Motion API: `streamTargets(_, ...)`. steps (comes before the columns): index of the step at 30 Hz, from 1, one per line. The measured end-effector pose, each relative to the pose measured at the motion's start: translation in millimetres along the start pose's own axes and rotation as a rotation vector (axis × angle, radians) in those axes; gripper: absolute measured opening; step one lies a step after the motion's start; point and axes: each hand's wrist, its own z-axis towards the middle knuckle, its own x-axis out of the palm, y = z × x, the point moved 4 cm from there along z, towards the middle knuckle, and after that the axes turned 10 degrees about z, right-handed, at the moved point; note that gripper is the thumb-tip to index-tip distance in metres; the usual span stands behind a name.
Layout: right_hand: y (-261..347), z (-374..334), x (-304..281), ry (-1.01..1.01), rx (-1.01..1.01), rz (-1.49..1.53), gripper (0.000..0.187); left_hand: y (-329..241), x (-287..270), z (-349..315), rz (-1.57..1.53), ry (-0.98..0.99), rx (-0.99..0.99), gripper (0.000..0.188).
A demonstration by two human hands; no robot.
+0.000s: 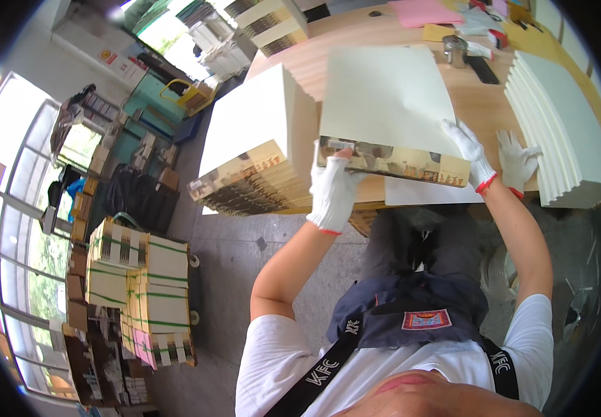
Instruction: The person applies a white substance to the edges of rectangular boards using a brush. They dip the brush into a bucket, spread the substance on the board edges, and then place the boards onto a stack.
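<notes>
In the head view, a white-faced sheaf (387, 97) is held between two gloved hands over the near edge of the wooden table (347, 33). It lies straight ahead of the body. Its printed strip (411, 163) faces the person and runs left to right, the right end dipping closer to the body, while the white face stretches toward the table's far edge. Foreshortening makes it hard to tell which side is longer.

The left hand (333, 191) is closed on the sheaf's near left corner, thumb over the strip and the rest of the hand below. The right hand (468, 154) lies along the right side, just above the near right corner, fingers extended against that edge; how firmly it presses, I cannot tell.

The key relation is sideways. A tall stack (252, 111) with matching printed edges stands at the table's near left corner, just beside the sheaf, and the left hand is the nearer one to it. Toward the table's right edge stands a stepped row of white stacks (557, 132), nearer the right hand, with a loose white glove (514, 161) between. Below the sheaf, a white sheet (436, 193) shows at the table's near edge.
</notes>
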Motion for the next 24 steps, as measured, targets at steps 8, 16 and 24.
streamTargets(8,-45.8,16.3,224.5,0.46,-0.284,-0.118,0.042,-136.7,-164.6,-7.3,0.311,-0.34,0.45,0.026)
streamTargets(16,-90.1,68.4,309.4,0.42,-0.279,-1.331,0.063,-134.2,-286.8,41.4,1.298,-0.49,0.121,0.039)
streamTargets(24,-103.8,62.7,310.3,0.356,-0.271,-1.31,0.06,-120.9,-302.5,43.9,1.195,-0.569,0.294,0.04)
